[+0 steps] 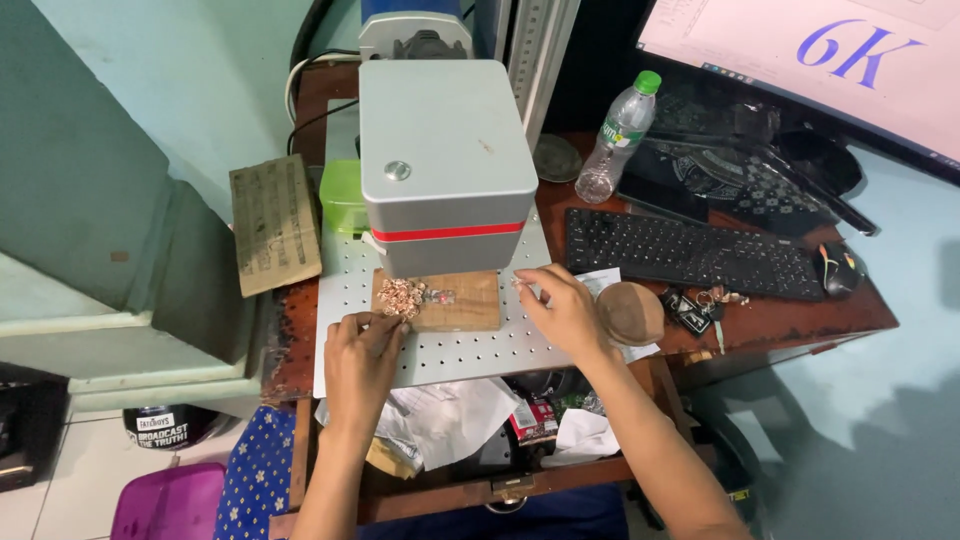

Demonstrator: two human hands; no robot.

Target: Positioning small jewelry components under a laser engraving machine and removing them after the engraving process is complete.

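Your left hand (362, 352) covers whatever its fingertips press at the near left corner of the wooden block (437, 301); you cannot tell if anything sits between them. Just beyond those fingers, the heap of small coppery pieces (400, 295) is too fine to make out singly, and the tiny part (441, 295) beside it is only a blur. Your right hand (563, 311) pinches something pale at its fingertips (522, 284), too small to identify. Past them, the grey machine head (444, 160) hides the far edge of the block. The monitor (820, 60) is cut off by the top and right edges.
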